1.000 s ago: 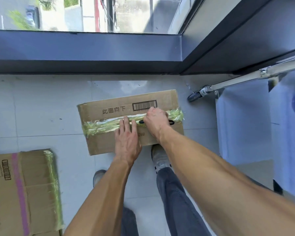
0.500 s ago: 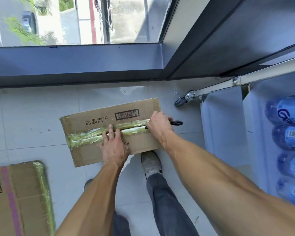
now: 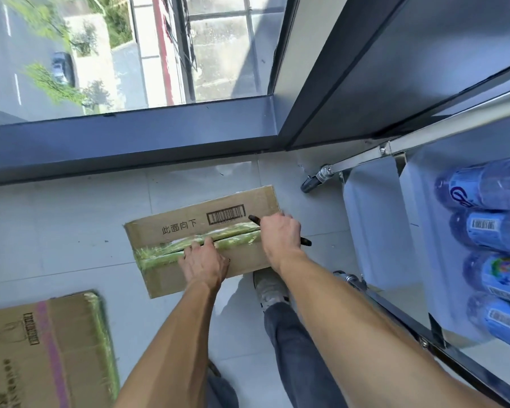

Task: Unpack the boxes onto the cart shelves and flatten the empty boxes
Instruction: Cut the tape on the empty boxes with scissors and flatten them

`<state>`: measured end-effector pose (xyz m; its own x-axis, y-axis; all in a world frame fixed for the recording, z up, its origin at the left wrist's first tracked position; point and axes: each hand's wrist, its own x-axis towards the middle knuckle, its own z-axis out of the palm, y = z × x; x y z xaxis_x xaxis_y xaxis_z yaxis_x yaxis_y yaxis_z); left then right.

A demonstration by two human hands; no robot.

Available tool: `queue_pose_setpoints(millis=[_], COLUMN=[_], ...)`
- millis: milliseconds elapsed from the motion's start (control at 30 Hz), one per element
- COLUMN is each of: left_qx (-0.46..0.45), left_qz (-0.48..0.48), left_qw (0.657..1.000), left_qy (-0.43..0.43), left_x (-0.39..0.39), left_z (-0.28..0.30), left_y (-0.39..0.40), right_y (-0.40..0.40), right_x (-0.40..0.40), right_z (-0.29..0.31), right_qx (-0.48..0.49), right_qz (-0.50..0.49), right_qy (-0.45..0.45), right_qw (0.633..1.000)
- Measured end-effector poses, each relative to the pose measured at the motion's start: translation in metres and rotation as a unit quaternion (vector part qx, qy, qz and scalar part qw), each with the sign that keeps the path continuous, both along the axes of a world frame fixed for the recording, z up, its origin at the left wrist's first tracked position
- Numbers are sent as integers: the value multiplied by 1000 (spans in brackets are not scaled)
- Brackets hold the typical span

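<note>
Black slim cutter [image 3: 280, 231] gripped in the right hand [image 3: 281, 234], fingers curled round it, tip poking out toward the barcode, butt end jutting past the box's right edge. Left hand [image 3: 204, 262] flat on the brown cardboard box with green-tinted tape [image 3: 171, 228], fingers straight, tips at the slit tape seam. Hands near each other, not touching, both on the box top. Box lying on the pale tiled floor [image 3: 56, 219] below the dark window sill [image 3: 130, 136], just ahead of a grey shoe [image 3: 270, 288]. Second taped cardboard box [image 3: 42, 348] at lower left, well apart. Metal cart [image 3: 395, 148] at right, blue-labelled water bottles [image 3: 492, 231] lying on its shelf.
</note>
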<state>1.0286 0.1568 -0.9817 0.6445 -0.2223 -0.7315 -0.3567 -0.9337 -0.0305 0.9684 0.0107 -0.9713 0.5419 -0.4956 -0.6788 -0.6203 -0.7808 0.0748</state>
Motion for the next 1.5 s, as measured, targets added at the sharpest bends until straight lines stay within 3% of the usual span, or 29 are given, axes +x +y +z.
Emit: queue_pose_setpoints(millis=[67, 133, 167, 233, 267, 333, 400, 500, 567, 600, 633, 667, 733, 767, 833, 900, 967, 1133, 1267, 1433, 1500], left_qx=[-35, -87, -120, -173, -182, -205, -213, -219, -227, -226, -224, -219, -213, -212, -216, -220, -219, -230, -246, -248, -239], left_qz=[61, 158, 220, 363, 412, 434, 442, 457, 457, 448, 431, 405, 340, 308, 261, 228, 208, 250, 303, 288, 249], left_qw=[997, 983, 964, 886, 847, 811, 805, 813, 812, 815, 824, 840, 881, 897, 914, 924, 931, 916, 889, 889, 904], left_qy=[4, 45, 94, 231, 283, 334, 332, 288, 285, 291, 293, 286, 248, 237, 225, 216, 204, 213, 239, 255, 253], left_x=[2, -1, -4, -11, -14, -18, -21, -20, -20, -22, -24, -27, -31, -33, -34, -33, -31, -28, -20, -11, -5], left_z=[5, 14, 20, 30, 35, 42, 46, 44, 41, 38, 34, 29, 20, 16, 8, 4, 4, 3, 7, 10, 10], left_y=[-5, -14, -20, -32, -36, -41, -40, -36, -31, -30, -28, -26, -20, -19, -18, -16, -14, -10, -12, -19, -23], right_y=[-3, -3, -2, 4, 8, 12, 12, 4, 0, -1, -3, -3, -4, -4, -1, 7, 18, 49, 51, 41, 40], right_x=[-2, 1, 4, 9, 10, 10, 10, 6, 4, 1, -2, -9, -23, -30, -42, -49, -52, -40, -28, -30, -36], right_z=[5, 14, 18, 23, 26, 29, 30, 35, 38, 39, 41, 39, 35, 33, 23, 17, 13, 10, 7, 5, 3], right_qx=[15, 25, 38, 87, 108, 125, 133, 170, 173, 149, 107, 40, -94, -117, -57, 12, 10, 40, 90, 174, 131], right_qz=[-144, -330, -419, -541, -577, -614, -649, -721, -738, -736, -714, -658, -449, -325, -161, -172, -263, -331, -440, -530, -510], right_qy=[-105, -184, -208, -228, -233, -244, -245, -260, -277, -273, -256, -231, -203, -197, -177, -129, -103, -135, -135, -131, -127], right_qw=[984, 925, 883, 805, 775, 740, 708, 620, 591, 601, 643, 716, 865, 917, 969, 977, 959, 933, 883, 820, 841])
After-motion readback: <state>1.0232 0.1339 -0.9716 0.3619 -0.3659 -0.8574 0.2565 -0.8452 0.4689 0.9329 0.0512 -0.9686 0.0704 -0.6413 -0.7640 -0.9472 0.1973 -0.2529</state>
